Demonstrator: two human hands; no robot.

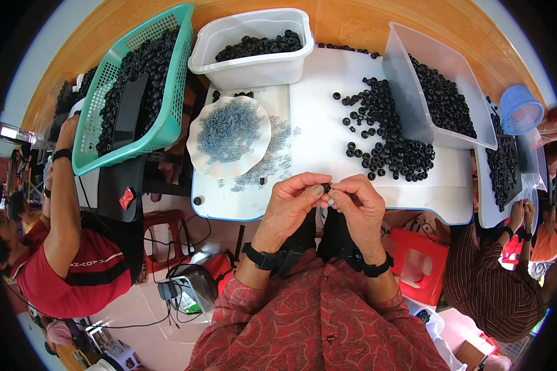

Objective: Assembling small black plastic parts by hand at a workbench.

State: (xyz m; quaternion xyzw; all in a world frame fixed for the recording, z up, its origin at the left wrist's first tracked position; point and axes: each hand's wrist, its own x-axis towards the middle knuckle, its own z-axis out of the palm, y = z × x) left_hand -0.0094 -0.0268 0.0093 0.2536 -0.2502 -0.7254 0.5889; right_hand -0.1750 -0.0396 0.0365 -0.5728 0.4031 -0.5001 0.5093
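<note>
My left hand (291,203) and my right hand (358,203) meet above the table's near edge, fingers closed in a pinch. Between their fingertips is a small black round part (326,188), mostly covered by the fingers. A pale speck shows by my right thumb; I cannot make out what it is. Left of my hands stands a white scalloped plate (195,147) heaped with small clear bluish pieces, some spilled beside it. Loose black ring-shaped parts (408,159) lie in a pile to the right.
At the back stand a white tub (254,73) and a translucent bin (458,137) of black parts. A green basket (86,162) with a black phone-like slab is at left, a blue basket (521,110) at right. People sit at both sides. A red stool (419,263) is below the table.
</note>
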